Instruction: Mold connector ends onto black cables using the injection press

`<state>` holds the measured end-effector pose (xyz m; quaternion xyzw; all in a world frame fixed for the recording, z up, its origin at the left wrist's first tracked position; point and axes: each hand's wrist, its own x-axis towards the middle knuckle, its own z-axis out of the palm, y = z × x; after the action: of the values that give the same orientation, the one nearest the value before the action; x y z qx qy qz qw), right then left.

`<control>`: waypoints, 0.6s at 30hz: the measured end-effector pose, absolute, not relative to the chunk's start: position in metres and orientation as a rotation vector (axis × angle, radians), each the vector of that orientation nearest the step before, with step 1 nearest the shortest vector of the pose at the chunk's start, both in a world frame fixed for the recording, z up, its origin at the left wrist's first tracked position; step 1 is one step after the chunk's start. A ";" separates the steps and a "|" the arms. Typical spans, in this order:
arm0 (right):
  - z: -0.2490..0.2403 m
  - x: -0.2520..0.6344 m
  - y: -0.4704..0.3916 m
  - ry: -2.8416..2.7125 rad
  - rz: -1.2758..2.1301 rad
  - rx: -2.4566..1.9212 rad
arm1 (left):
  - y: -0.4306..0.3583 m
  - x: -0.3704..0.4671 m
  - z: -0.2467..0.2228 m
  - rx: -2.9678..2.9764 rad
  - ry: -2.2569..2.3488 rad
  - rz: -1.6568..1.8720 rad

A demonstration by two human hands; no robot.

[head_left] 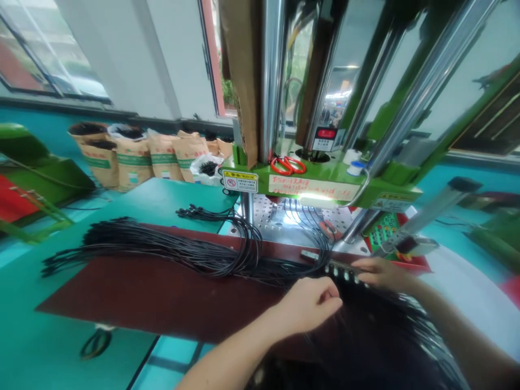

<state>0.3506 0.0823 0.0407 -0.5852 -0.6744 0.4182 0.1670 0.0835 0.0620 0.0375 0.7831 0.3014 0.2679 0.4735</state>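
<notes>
A long bundle of black cables lies across a dark red-brown board, its near end reaching the area of my hands. My left hand is over the board with its fingers curled inward; what they hold, if anything, is hidden. To its right, my right hand has its fingers on a narrow metal bar with a row of pale, shiny pieces along it. Several thin cables run from near the bar to the lit metal plate of the machine. More dark cables hang below my right forearm.
Above the plate is a green press head on steel columns, with red-handled scissors and a blue-topped spool on it. A green button panel stands right. Paper sacks line the wall.
</notes>
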 end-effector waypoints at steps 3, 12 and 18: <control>0.031 0.333 0.118 -2.276 0.992 -1.445 | 0.077 0.077 0.040 1.761 0.764 0.738; 0.033 0.334 0.144 -2.192 0.804 -1.650 | 0.168 0.099 0.023 0.335 0.885 1.013; 0.048 0.307 0.204 -1.835 0.337 -1.813 | 0.219 0.125 0.011 0.189 0.832 0.915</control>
<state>0.3069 0.2042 0.0477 -0.6716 -0.6798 0.1247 0.2670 0.1251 0.2185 0.0105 0.0886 0.3895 0.4284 0.8105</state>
